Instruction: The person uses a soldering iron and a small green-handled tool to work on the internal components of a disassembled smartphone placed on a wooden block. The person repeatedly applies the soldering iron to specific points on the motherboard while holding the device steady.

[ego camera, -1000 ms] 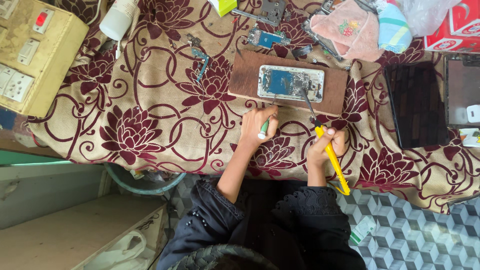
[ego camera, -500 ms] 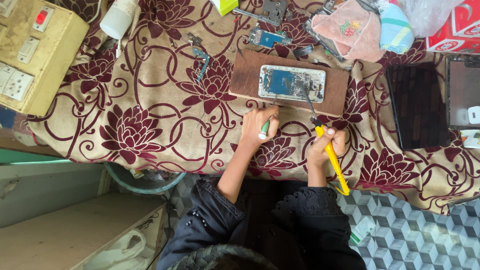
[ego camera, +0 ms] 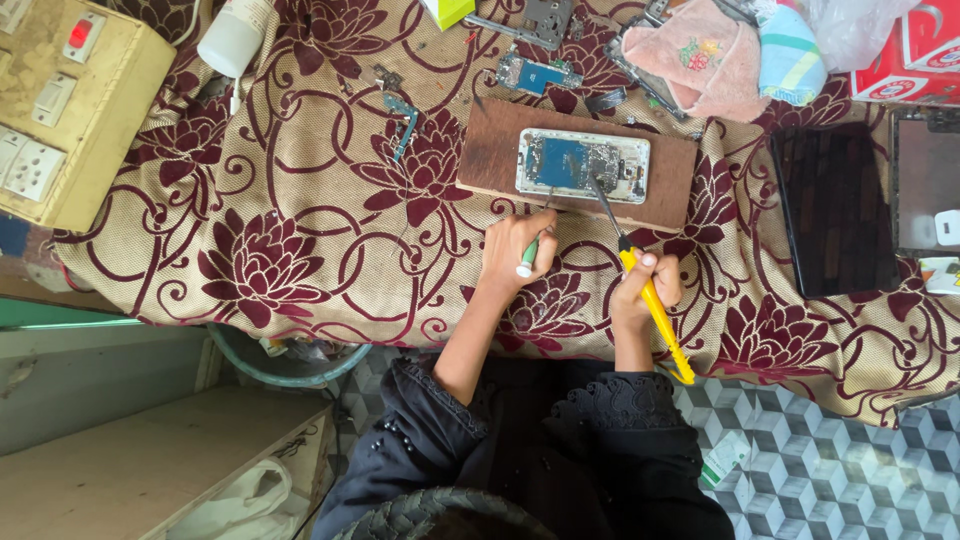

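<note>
An opened phone (ego camera: pixel 583 164) with its circuit board showing lies on a brown wooden board (ego camera: pixel 490 160) on the flowered cloth. My right hand (ego camera: pixel 648 290) grips a yellow-handled screwdriver (ego camera: pixel 655 312); its dark shaft reaches up to the phone's lower middle. My left hand (ego camera: pixel 518 250) is closed around a small green and white tool (ego camera: pixel 527 260), just below the board's near edge.
A beige switchboard box (ego camera: pixel 70 105) sits at the far left, a white bottle (ego camera: pixel 232 40) beside it. Loose phone parts (ego camera: pixel 535 72), a pink cloth (ego camera: pixel 700 55) and a red box (ego camera: pixel 915 50) lie at the back. Dark tablets (ego camera: pixel 835 205) rest on the right.
Both hands hold almost the same pose; the screwdriver tip stays at the phone. No clear movement.
</note>
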